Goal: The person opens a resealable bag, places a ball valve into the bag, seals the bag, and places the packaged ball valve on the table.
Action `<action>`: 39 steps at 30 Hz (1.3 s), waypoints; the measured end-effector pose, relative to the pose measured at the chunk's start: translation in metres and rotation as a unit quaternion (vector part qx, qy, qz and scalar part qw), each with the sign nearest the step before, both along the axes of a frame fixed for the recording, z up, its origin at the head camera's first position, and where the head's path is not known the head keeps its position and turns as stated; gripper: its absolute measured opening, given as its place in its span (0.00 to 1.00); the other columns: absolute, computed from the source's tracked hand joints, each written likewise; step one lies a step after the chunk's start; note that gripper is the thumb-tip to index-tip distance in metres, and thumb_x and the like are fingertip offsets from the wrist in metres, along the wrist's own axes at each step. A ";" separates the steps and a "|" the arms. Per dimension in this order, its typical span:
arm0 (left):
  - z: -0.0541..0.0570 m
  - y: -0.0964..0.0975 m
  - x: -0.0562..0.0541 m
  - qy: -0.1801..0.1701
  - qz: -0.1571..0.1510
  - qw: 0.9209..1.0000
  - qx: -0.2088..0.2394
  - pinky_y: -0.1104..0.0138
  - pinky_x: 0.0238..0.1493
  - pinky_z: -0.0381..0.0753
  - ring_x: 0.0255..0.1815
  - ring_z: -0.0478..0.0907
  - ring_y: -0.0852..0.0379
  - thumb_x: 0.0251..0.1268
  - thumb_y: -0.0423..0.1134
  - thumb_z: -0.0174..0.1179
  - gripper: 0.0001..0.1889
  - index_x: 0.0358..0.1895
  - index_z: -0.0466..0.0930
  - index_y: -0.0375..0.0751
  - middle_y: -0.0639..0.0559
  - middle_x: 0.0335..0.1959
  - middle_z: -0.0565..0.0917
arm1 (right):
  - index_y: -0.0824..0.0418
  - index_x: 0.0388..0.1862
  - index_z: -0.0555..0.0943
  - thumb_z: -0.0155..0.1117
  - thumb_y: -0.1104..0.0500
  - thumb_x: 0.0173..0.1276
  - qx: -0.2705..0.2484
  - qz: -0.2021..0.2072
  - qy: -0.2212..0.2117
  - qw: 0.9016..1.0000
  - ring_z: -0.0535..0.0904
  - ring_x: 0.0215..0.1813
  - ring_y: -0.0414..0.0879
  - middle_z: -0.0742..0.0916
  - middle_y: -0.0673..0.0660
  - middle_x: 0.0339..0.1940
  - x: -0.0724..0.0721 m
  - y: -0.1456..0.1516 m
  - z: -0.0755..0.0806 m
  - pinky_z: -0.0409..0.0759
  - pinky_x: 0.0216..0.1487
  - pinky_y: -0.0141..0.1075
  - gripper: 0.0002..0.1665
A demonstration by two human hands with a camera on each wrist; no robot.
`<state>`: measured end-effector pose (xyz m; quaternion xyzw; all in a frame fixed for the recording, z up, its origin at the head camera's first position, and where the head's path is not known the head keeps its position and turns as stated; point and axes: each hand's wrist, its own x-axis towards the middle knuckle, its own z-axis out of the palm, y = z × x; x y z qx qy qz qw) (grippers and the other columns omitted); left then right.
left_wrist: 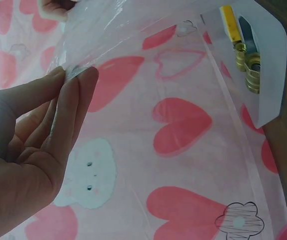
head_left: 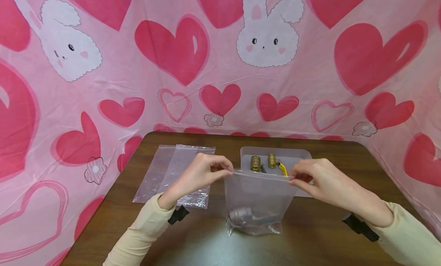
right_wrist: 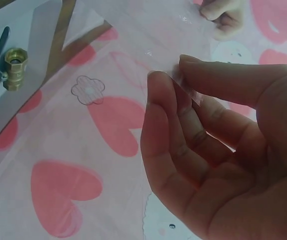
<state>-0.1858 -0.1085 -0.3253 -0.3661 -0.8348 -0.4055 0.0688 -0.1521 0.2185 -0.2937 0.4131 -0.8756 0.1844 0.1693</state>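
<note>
A clear zip bag (head_left: 260, 193) hangs upright above the front of the table, its top edge stretched between both hands. My left hand (head_left: 208, 168) pinches the left top corner between thumb and fingers. The right top corner is pinched by my right hand (head_left: 320, 178), as the right wrist view also shows. At the bottom of the bag lies a cylindrical metal fitting (head_left: 240, 216), blurred by the plastic. Behind the bag, a brass valve with a dark lever (head_left: 255, 163) and a brass valve with a yellow lever (head_left: 271, 160) lie in a translucent tray (head_left: 303, 153).
Two flat clear bags (head_left: 155, 170) overlap on the left of the brown wooden table (head_left: 193, 243). A pink cloth (head_left: 220, 74) with hearts and rabbits hangs behind the table and along its sides.
</note>
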 end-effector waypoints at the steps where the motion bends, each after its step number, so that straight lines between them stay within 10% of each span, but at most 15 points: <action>1: 0.001 0.000 0.001 0.000 0.000 1.000 0.004 0.75 0.33 0.81 0.30 0.80 0.69 0.59 0.35 0.71 0.03 0.36 0.88 0.44 0.54 0.31 0.89 | 0.48 0.29 0.83 0.80 0.64 0.48 -0.002 0.000 0.002 1.000 0.71 0.28 0.23 0.82 0.36 0.26 0.000 0.001 0.001 0.73 0.28 0.18 0.16; 39: 0.015 -0.001 0.009 -0.011 0.028 0.998 0.051 0.73 0.35 0.84 0.30 0.81 0.66 0.57 0.33 0.72 0.05 0.34 0.85 0.42 0.52 0.30 0.87 | 0.46 0.31 0.78 0.79 0.69 0.47 -0.050 -0.008 0.027 0.998 0.74 0.31 0.27 0.79 0.36 0.29 0.003 0.000 0.008 0.74 0.34 0.17 0.22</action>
